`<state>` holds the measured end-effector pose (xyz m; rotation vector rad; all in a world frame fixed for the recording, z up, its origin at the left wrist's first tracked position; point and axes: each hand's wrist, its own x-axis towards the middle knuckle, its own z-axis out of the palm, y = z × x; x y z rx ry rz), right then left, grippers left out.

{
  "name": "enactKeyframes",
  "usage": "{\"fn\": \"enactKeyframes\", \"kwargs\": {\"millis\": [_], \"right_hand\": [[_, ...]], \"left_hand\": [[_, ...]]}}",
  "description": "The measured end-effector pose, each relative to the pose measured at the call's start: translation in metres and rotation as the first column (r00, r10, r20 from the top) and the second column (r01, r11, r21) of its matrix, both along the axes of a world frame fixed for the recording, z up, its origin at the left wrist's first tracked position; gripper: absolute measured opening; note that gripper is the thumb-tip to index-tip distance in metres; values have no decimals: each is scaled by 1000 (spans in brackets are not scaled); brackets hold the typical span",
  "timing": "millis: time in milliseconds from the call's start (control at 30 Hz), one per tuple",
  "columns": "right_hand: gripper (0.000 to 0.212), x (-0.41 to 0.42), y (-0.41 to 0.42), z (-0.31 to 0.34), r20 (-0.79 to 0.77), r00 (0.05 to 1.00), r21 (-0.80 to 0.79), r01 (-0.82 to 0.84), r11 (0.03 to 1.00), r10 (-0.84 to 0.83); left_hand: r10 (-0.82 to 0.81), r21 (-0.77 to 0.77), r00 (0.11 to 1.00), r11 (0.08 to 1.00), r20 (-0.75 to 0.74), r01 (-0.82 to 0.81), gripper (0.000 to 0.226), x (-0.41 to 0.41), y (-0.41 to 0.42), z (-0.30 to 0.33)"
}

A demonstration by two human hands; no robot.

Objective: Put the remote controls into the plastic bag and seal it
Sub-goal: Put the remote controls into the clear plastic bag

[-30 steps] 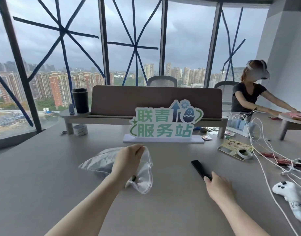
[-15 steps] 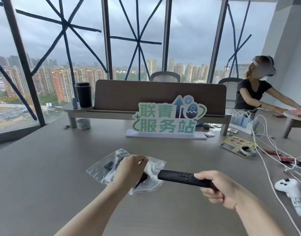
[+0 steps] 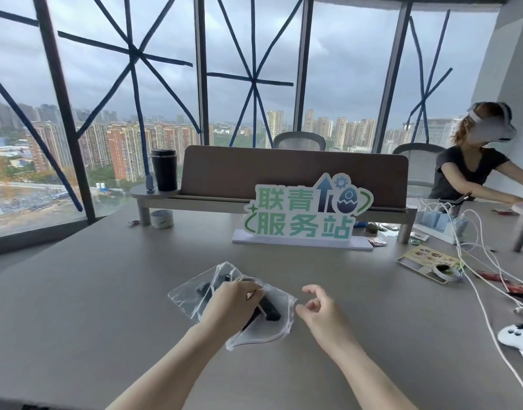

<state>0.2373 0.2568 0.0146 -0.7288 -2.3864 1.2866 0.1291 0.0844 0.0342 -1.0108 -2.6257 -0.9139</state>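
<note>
- Grey table [image 3: 106,291] bears the clear plastic bag [image 3: 192,294] near centre.
- Black remote controls [image 3: 270,311] lie inside the bag.
- Left hand [image 3: 233,303] pinches the bag's mouth.
- Right hand [image 3: 319,312], just right, hangs empty, fingers loose.

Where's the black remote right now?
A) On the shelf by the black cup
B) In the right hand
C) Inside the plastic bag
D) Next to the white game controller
C: the remote shows through the clear bag under the left hand; the right hand is open and empty.
</note>
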Motion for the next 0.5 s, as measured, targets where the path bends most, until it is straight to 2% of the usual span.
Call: {"fn": "enactKeyframes", "kwargs": {"millis": [67, 100, 200, 300, 400, 467, 500], "right_hand": [[47, -9, -4, -3, 69, 991, -25, -117, 993, 118], [49, -16, -6, -5, 73, 988, 5, -139, 990, 138], [31, -32, -5, -6, 44, 996, 182, -86, 979, 79], [24, -37, -2, -6, -9, 1000, 215, -15, 976, 17], [24, -37, -2, 2, -68, 998, 113, 22, 993, -15], [26, -35, -1, 13, -138, 989, -70, 46, 996, -55], [26, -34, -1, 21, -173, 982, -157, 49, 986, -76]], "left_hand": [[-28, -33, 997, 999, 71, 31, 20, 4, -3, -4], [-56, -71, 993, 995, 104, 64, 20, 6, -5, -6], [-110, -242, 986, 960, 128, 139, 30, 10, -14, -12], [0, -297, 999, 955, 44, 13, 43, 5, -28, -20], [208, -337, 978, 919, -28, -205, 51, -2, -42, -20], [296, -315, 955, 908, 12, -278, 47, -6, -48, -8], [325, -256, 943, 920, 75, -297, 45, -9, -51, 3]]}}
